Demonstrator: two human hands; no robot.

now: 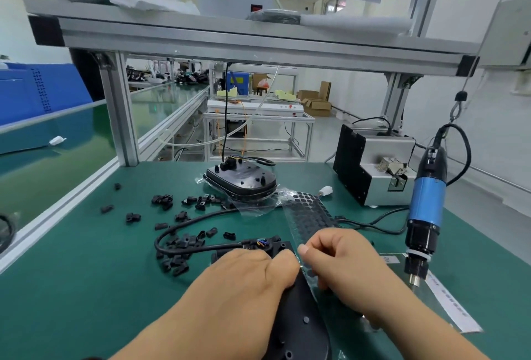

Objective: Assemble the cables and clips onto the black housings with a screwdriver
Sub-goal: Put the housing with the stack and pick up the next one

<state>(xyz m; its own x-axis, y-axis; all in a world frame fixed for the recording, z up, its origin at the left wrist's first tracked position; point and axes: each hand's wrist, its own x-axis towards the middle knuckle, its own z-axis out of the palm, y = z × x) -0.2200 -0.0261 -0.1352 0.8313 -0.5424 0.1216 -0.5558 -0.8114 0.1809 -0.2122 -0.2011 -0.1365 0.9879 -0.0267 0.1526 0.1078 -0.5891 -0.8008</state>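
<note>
The work looks to be at an early to middle stage. The left hand (244, 276) lies on the near black oval plastic housing (301, 325) at the front edge of the counter, its fingers curled down over the housing and holding it steady. The right hand (342, 262) has its fingers together, pinching the clear film strip of black round pads (309, 213) that trails across the housing. A black round cable (198, 220) already runs into the top of this housing, where coloured wires show, but I see no clip fastened on it. The small black plastic clips (179, 246) lie loose in a scatter to the left. The blue-bodied electric screwdriver (426, 204) hangs untouched at the right, so the screwing seems yet to come. A second black housing with cable (244, 184) sits farther back on clear wrapping. The green-matted counter (86, 287) also carries a grey and black screw feeder box (373, 170). An aluminium frame shelf (230, 37) spans overhead, and behind it are more benches, blue crates (43, 89) and cardboard boxes (316, 101).
</note>
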